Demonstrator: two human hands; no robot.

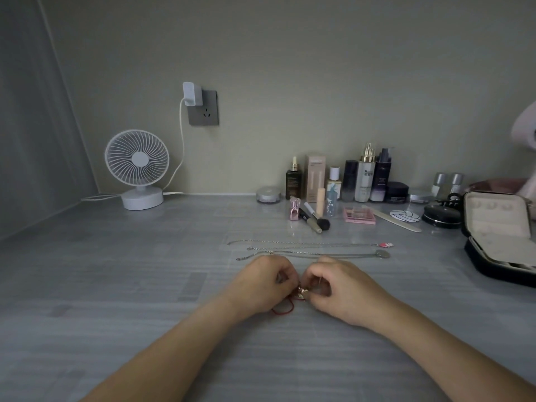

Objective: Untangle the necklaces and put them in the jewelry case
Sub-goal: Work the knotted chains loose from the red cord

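- The left hand [266,282] and right hand [342,288], fingers curled, pinch the red cord necklace [282,310] by its gold pendant [301,293].
- Loops are best teased loose slowly, never yanked.
- Two silver chains [304,244] lie straight beyond the hands, and the jewelry case [507,275] stands open to the right.

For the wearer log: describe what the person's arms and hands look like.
The left forearm and right forearm are bare to the frame's lower edge; no sleeves show. The left hand and right hand are ungloved, and no ring, watch or bracelet is visible on either.
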